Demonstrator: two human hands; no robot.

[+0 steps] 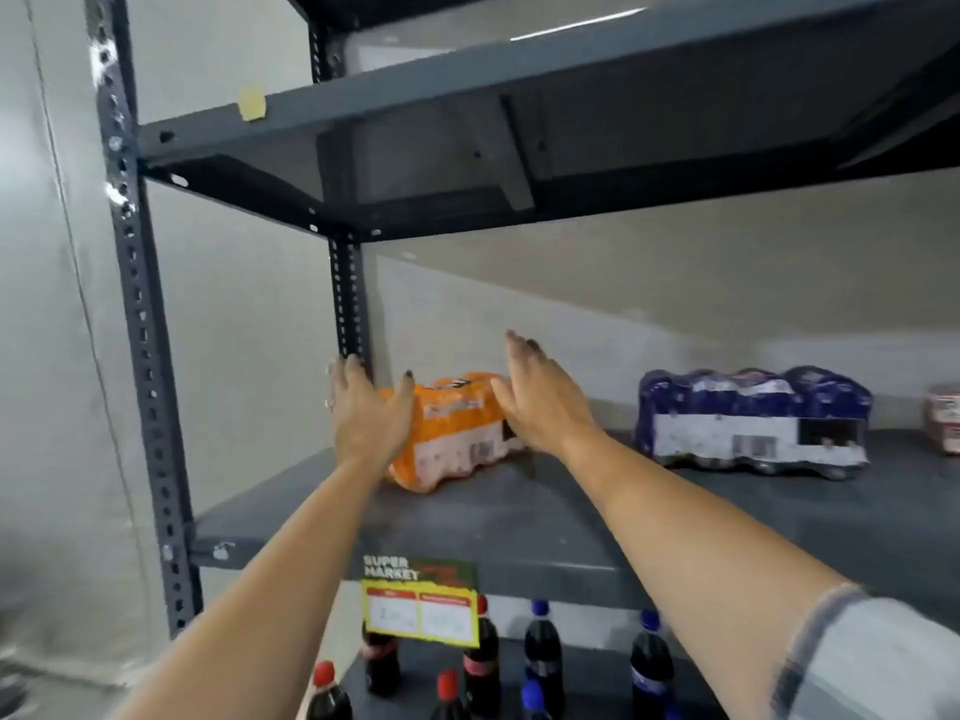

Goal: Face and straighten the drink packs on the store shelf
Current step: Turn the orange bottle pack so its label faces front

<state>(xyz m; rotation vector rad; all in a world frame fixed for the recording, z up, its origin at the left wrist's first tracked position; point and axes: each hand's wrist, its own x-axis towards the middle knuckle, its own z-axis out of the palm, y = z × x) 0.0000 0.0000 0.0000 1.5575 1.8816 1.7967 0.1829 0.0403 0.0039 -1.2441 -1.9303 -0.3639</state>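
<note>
An orange shrink-wrapped drink pack (457,433) lies at the back left of the grey metal shelf (519,522), turned at a slant. My left hand (366,413) rests flat against its left end, thumb over the top. My right hand (540,402) is at its right end, fingers straight and apart, palm toward the pack. A dark blue drink pack (753,423) sits farther right on the same shelf, label side facing out. A reddish pack (943,418) shows partly at the right edge of the view.
A dark upright post (350,298) stands just behind my left hand. Another shelf (467,96) hangs overhead. A yellow price tag (421,605) hangs on the shelf's front edge. Below it stand several cola bottles (483,662) with red and blue caps.
</note>
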